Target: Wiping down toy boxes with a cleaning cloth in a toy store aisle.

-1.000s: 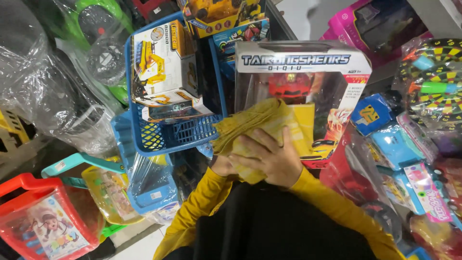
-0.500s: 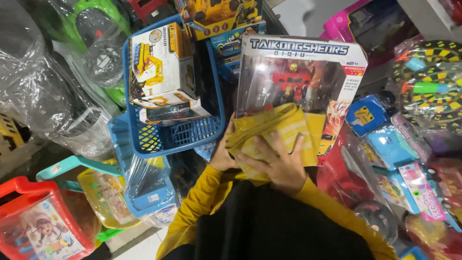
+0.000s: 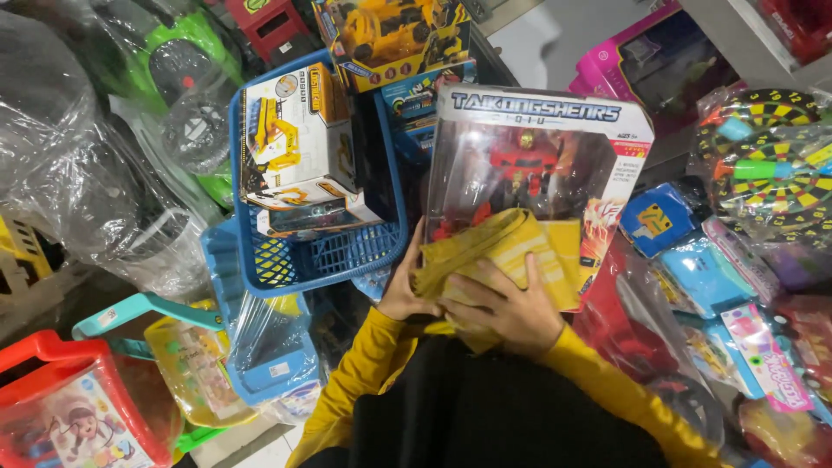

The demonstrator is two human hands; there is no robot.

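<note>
A large boxed toy (image 3: 537,165) with a clear window and a red robot figure inside stands tilted in front of me. My left hand (image 3: 403,290) grips its lower left edge. My right hand (image 3: 507,308) lies flat on a folded yellow cloth (image 3: 511,251) pressed against the lower front of the box. Both my sleeves are yellow.
A blue plastic basket (image 3: 303,256) at left holds a white box (image 3: 290,143) with a yellow toy digger. Plastic-wrapped toys (image 3: 69,173) fill the left side, a red and clear case (image 3: 74,416) sits bottom left. A dartboard toy (image 3: 767,165) and small packets crowd the right.
The boxed toy has risen and shifted slightly right with my hands. My right hand with the yellow cloth has slid lower on the box front.
</note>
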